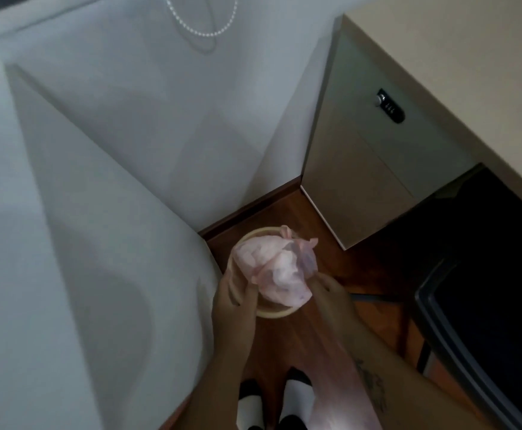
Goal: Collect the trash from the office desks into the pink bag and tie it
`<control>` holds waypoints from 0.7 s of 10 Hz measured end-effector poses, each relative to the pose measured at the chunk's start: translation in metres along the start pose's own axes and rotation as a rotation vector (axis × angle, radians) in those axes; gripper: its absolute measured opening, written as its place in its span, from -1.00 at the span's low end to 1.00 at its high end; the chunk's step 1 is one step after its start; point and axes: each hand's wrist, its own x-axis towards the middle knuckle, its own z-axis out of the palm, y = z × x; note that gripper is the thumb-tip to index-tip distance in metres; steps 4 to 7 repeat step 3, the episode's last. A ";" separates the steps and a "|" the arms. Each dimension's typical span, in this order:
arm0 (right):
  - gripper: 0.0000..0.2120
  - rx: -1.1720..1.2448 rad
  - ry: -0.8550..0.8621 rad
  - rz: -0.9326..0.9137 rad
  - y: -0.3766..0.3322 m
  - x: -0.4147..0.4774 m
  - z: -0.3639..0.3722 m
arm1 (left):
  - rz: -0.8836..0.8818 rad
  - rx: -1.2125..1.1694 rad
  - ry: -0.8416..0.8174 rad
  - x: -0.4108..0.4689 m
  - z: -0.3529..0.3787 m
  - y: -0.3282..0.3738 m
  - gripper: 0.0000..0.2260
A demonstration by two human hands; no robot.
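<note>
A filled pink bag (279,268) bulges out of a small round beige bin (276,314) on the wooden floor, in a corner by the white wall. Two twisted bag ends stick up at its far side. My left hand (233,297) grips the bag's near left edge at the bin's rim. My right hand (327,291) pinches the bag's near right side. Both forearms reach down from the bottom of the view.
A white wall (98,181) fills the left and back. A grey cabinet (365,169) with a black lock (390,106) stands under a beige desktop at right. A dark chair (483,305) is at right. My feet (272,401) stand just behind the bin.
</note>
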 end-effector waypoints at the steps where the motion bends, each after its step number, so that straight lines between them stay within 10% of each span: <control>1: -0.75 -0.069 0.016 -0.055 -0.022 -0.022 -0.010 | 0.110 0.084 -0.087 -0.020 -0.012 0.010 -0.68; 7: -0.90 -0.276 0.071 -0.235 -0.072 -0.087 -0.037 | 0.356 0.365 -0.172 -0.081 -0.044 0.033 -0.91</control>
